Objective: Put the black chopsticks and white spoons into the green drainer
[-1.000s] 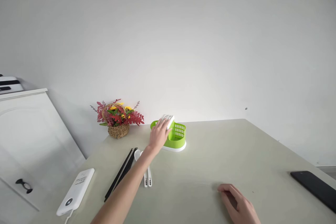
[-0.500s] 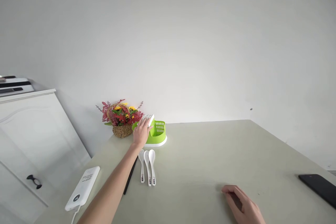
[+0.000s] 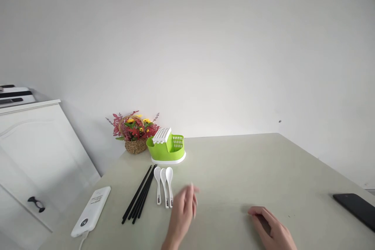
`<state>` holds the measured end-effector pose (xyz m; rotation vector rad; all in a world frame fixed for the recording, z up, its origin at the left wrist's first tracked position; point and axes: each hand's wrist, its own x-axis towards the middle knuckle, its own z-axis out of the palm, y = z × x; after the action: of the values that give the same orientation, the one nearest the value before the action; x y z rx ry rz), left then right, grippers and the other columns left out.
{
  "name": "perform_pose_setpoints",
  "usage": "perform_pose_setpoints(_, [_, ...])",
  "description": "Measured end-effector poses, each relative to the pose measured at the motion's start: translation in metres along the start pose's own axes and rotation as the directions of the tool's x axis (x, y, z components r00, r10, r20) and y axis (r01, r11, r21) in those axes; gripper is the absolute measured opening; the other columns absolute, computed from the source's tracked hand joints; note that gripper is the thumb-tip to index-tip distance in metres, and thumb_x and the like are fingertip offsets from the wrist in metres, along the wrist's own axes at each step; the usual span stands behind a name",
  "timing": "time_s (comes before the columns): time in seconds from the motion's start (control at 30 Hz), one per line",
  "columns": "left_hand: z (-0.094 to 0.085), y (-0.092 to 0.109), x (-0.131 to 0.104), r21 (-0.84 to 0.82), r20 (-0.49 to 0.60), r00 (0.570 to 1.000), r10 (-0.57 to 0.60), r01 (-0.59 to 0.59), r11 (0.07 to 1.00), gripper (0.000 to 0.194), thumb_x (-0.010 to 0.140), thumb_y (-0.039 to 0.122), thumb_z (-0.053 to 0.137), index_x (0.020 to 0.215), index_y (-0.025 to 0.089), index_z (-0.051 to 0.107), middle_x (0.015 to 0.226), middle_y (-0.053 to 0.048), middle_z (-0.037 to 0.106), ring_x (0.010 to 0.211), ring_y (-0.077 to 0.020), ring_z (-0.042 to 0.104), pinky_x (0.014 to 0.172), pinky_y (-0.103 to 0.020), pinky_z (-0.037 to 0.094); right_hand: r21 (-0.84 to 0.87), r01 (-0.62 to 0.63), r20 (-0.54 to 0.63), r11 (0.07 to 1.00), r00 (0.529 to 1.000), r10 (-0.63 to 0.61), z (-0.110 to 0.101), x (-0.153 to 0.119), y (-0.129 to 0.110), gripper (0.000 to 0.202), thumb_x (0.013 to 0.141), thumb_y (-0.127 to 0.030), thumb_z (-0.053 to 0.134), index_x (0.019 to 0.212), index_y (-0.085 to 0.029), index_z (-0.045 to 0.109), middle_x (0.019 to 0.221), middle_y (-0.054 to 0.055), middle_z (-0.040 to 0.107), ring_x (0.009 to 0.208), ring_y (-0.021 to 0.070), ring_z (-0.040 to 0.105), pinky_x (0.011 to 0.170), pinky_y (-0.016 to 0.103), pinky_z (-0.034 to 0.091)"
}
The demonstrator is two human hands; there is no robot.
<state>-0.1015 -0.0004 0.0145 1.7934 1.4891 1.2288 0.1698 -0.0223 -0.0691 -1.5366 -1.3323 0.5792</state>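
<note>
My left hand (image 3: 183, 211) hovers over the table just right of the spoons, slightly blurred, its fingers loosely apart and nothing visible in them. My right hand (image 3: 272, 226) rests at the table's front, fingers curled in toward the thumb, with nothing seen between them. Three white spoons (image 3: 164, 183) lie side by side, bowls pointing away from me. Left of them is a loose bundle of black chopsticks (image 3: 140, 197). Behind the spoons stands a green cutlery holder (image 3: 165, 152) on a white base, its slotted white lid (image 3: 162, 135) over the left part.
A wicker basket (image 3: 136, 146) of artificial flowers stands behind the holder's left side. A white power bank (image 3: 91, 211) with a cable lies at the left edge. On the right is a black phone (image 3: 356, 209). A white cabinet (image 3: 43, 156) adjoins the left; a wall is behind.
My left hand has let go of the holder's white lid and moved back and right, uncovering the lid and chopsticks. My right hand has stayed in place.
</note>
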Motion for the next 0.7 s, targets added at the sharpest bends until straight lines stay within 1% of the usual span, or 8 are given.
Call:
perform_pose_setpoints(0.03, [0.005, -0.008, -0.018, -0.062, 0.095, 0.991, -0.091, 0.098, 0.993, 0.063, 0.101, 0.066, 0.026, 0.081, 0.021, 0.065, 0.051, 0.004, 0.046, 0.041, -0.0136, 0.043, 0.045, -0.026, 0.036, -0.002, -0.001, 0.006, 1.000, 1.000, 0.001, -0.001, 0.001, 0.001, 0.036, 0.085, -0.058, 0.049, 0.090, -0.029, 0.069, 0.103, 0.004, 0.077, 0.084, 0.0208, 0.069, 0.067, 0.026, 0.050])
perform_pose_setpoints(0.07, [0.008, -0.016, -0.033, -0.083, 0.143, 0.979, -0.145, 0.158, 0.984, 0.065, 0.098, 0.071, 0.031, 0.068, 0.021, 0.060, 0.046, 0.005, 0.036, 0.039, -0.0121, 0.036, 0.044, -0.026, 0.031, -0.008, -0.003, 0.024, 1.000, 1.000, 0.003, -0.001, 0.001, 0.002, 0.035, 0.084, -0.058, 0.050, 0.090, -0.029, 0.069, 0.104, 0.003, 0.077, 0.084, 0.0207, 0.069, 0.066, 0.026, 0.050])
perform_pose_setpoints(0.1, [0.007, -0.024, -0.043, -0.103, 0.172, 0.967, -0.189, 0.209, 0.973, 0.067, 0.095, 0.075, 0.034, 0.061, 0.021, 0.055, 0.044, 0.006, 0.031, 0.039, -0.0112, 0.031, 0.044, -0.026, 0.027, -0.016, -0.006, 0.048, 1.000, 0.999, 0.006, -0.002, 0.002, 0.002, 0.034, 0.084, -0.058, 0.051, 0.090, -0.029, 0.069, 0.104, 0.003, 0.077, 0.084, 0.0205, 0.069, 0.066, 0.025, 0.050])
perform_pose_setpoints(0.17, [0.002, -0.036, -0.055, -0.154, 0.192, 0.950, -0.247, 0.278, 0.948, 0.069, 0.089, 0.082, 0.038, 0.055, 0.022, 0.047, 0.044, 0.007, 0.025, 0.040, -0.0105, 0.026, 0.045, -0.026, 0.023, -0.028, -0.011, 0.075, 1.000, 0.997, 0.013, -0.003, 0.002, 0.003, 0.033, 0.083, -0.057, 0.053, 0.092, -0.030, 0.069, 0.104, 0.002, 0.076, 0.084, 0.0203, 0.069, 0.064, 0.025, 0.050])
perform_pose_setpoints(0.23, [-0.004, -0.041, -0.058, -0.219, 0.194, 0.940, -0.280, 0.320, 0.922, 0.069, 0.085, 0.086, 0.039, 0.055, 0.023, 0.044, 0.044, 0.007, 0.025, 0.041, -0.0106, 0.024, 0.045, -0.026, 0.022, -0.023, -0.012, 0.053, 1.000, 0.998, 0.014, -0.003, 0.001, 0.002, 0.033, 0.084, -0.058, 0.052, 0.092, -0.030, 0.069, 0.104, 0.002, 0.077, 0.083, 0.0203, 0.069, 0.062, 0.025, 0.049])
perform_pose_setpoints(0.33, [-0.007, -0.040, -0.058, -0.246, 0.174, 0.939, -0.296, 0.332, 0.911, 0.070, 0.082, 0.088, 0.039, 0.056, 0.023, 0.043, 0.046, 0.007, 0.026, 0.043, -0.0109, 0.024, 0.045, -0.026, 0.022, -0.012, -0.009, -0.001, 1.000, 1.000, 0.009, -0.002, -0.002, -0.002, 0.035, 0.085, -0.059, 0.050, 0.090, -0.030, 0.069, 0.103, 0.003, 0.077, 0.081, 0.0203, 0.068, 0.060, 0.025, 0.047])
perform_pose_setpoints(0.53, [0.001, -0.043, -0.059, -0.203, 0.136, 0.949, -0.284, 0.307, 0.930, 0.072, 0.082, 0.088, 0.038, 0.054, 0.023, 0.041, 0.048, 0.005, 0.029, 0.045, -0.0107, 0.026, 0.046, -0.026, 0.024, -0.016, 0.000, -0.009, 1.000, 1.000, 0.000, -0.001, -0.003, -0.003, 0.035, 0.084, -0.059, 0.050, 0.089, -0.030, 0.069, 0.101, 0.003, 0.077, 0.078, 0.0206, 0.067, 0.058, 0.026, 0.046])
perform_pose_setpoints(0.7, [0.000, -0.047, -0.060, -0.186, 0.134, 0.952, -0.275, 0.297, 0.937, 0.072, 0.083, 0.088, 0.036, 0.054, 0.023, 0.042, 0.048, 0.005, 0.029, 0.046, -0.0114, 0.027, 0.047, -0.026, 0.026, -0.011, -0.004, -0.006, 1.000, 1.000, 0.003, -0.001, -0.002, -0.001, 0.035, 0.084, -0.059, 0.051, 0.089, -0.030, 0.069, 0.101, 0.002, 0.077, 0.077, 0.0200, 0.067, 0.058, 0.026, 0.047])
